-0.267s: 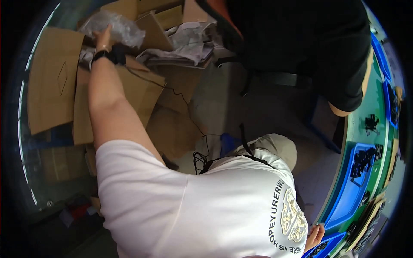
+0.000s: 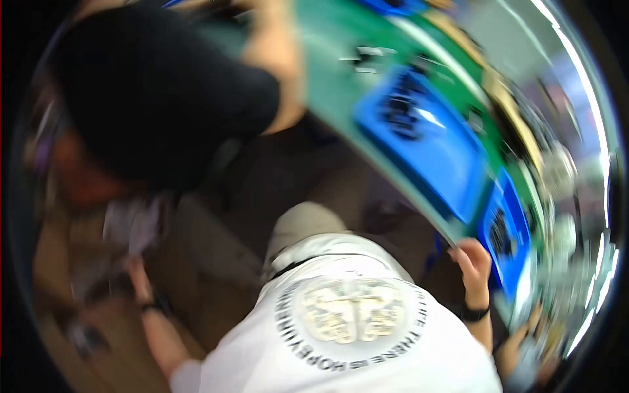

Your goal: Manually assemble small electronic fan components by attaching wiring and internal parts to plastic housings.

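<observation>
My left hand (image 2: 136, 274) is stretched out low on the left, near crumpled whitish wrapping (image 2: 134, 226). Motion smears its fingers, so a grip cannot be made out. A dark band circles that wrist. At the edge of the green-topped workbench (image 2: 327, 92), my right hand (image 2: 474, 262) has its fingers bent and drawn together; anything between them is too small to name. It is beside a small blue tray (image 2: 506, 229) holding black parts (image 2: 501, 232). Beyond lies a larger blue tray (image 2: 439, 164) with a heap of black parts (image 2: 401, 108) at its far end.
A co-worker in a black shirt (image 2: 157, 92) is at the upper left, one bare arm (image 2: 275, 59) over the bench. Another person's arm (image 2: 514, 347) shows at the lower right. Loose black parts (image 2: 367, 59) lie on the bench. Brown cardboard (image 2: 98, 354), blurred, is at lower left.
The view has swung toward the bench, bringing the trays and my right hand further in. My left hand is away from the clear plastic bag it was at.
</observation>
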### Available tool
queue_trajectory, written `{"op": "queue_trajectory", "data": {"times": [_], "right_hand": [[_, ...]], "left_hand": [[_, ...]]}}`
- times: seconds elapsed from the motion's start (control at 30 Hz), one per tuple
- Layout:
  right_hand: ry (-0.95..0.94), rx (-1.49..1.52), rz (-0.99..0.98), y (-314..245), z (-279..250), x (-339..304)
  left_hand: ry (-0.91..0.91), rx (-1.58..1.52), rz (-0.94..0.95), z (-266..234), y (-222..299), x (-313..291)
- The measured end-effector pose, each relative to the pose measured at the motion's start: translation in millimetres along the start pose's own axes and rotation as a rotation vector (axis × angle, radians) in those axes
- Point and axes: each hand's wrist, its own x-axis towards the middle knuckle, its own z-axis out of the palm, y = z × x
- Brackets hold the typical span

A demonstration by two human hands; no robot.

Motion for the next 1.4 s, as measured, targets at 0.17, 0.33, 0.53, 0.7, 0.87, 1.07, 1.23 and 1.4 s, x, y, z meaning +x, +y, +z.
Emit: {"op": "queue_trajectory", "data": {"times": [0.17, 0.33, 0.53, 0.7, 0.87, 1.07, 1.23, 1.4], "right_hand": [[-0.008, -0.294, -0.272, -50.3, -40.3, -19.3], [0.053, -0.443, -0.366, -74.2, -91.0, 1.1], [0.277, -0.535, -0.344, -63.7, -185.2, 98.0], [0.428, -0.670, -0.186, -20.6, -274.2, 238.0], [0.693, -0.952, 0.117, 28.1, -328.8, 356.9], [0.769, -0.889, 0.487, 68.9, -341.5, 446.1], [0.891, -0.900, 0.638, 55.9, -302.1, 463.6], [0.991, -0.968, 0.599, 57.8, -301.9, 464.1]], "left_hand": [[-1.020, -0.196, 0.065, 187.0, 236.0, -124.7], [-1.432, -0.143, 0.494, 231.8, 414.6, -180.1], [-1.108, -0.382, 1.599, 299.1, 555.3, -258.1], [-0.973, -0.590, 1.687, 356.6, 578.7, -293.9], [-1.466, -0.311, 1.416, 377.4, 575.2, -293.4], [-1.766, -0.207, 1.186, 387.5, 585.1, -285.0], [-1.750, -0.282, 1.209, 393.9, 585.7, -285.4], [-1.745, -0.287, 1.205, 397.7, 584.1, -285.1]]}}
